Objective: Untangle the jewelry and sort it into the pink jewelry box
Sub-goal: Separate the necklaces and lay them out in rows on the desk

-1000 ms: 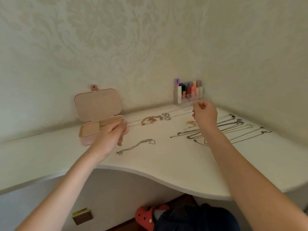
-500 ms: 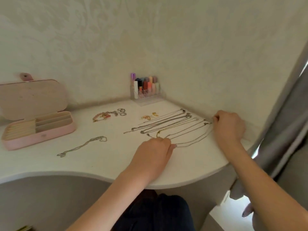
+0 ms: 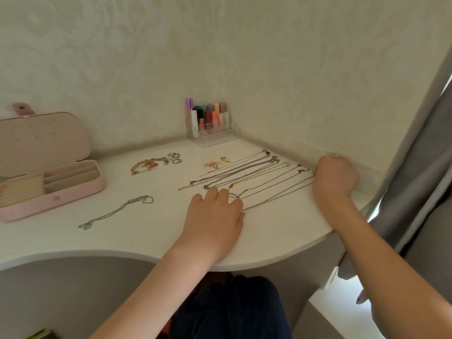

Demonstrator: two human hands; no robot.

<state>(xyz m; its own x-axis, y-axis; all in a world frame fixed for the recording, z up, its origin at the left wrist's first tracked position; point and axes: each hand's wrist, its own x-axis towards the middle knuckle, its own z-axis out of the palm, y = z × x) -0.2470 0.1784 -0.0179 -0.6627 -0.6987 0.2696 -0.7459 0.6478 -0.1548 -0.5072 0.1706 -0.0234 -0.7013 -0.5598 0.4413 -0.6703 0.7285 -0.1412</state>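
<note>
Left hand [image 3: 215,211] rests fingers-down on the near ends of the necklaces [image 3: 247,177]; right hand [image 3: 333,176], curled, pinches the far ends. The pink box [image 3: 52,192] stands open, well apart. Advised: hold one end, draw chains apart singly (avoid re-crossing).

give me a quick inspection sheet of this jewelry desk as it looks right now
surface: white curved desk, in a wall corner
job's things: pink jewelry box open at left; row of necklaces laid out; separate chain; bracelet; rings; gold earrings
clutter: clear organizer of lipsticks
grippers: left hand rests on near chain ends; right hand curled at far ends, grip unclear
cables: nothing seen
surroundings: patterned wallpaper; grey curtain
</note>
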